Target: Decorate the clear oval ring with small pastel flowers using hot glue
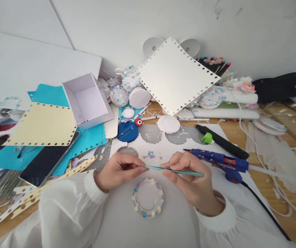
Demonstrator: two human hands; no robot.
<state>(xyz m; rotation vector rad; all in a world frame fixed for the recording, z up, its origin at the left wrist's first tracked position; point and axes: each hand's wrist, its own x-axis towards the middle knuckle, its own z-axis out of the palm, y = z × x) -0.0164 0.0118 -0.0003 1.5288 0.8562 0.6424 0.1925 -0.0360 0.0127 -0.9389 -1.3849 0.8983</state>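
Observation:
My right hand (189, 175) grips a pair of pale teal tweezers (189, 172) between thumb and fingers, their tips pointing left. At those tips, my left hand (122, 169) is closed in a pinch on something too small to make out. Just below the hands lies a wire ring (161, 199) dotted with small blue, cream and lilac flower shapes, over a white surface. Loose flower pieces (151, 155) in lilac, blue and cream are scattered on a white sheet beyond the fingers.
A blue glue gun (210, 156) with its cord lies right of my right hand, beside a black tool (225, 144). To the left are a phone (47, 162), punched card sheets (44, 124) and a white box (86, 103). White discs (168, 124) stand behind.

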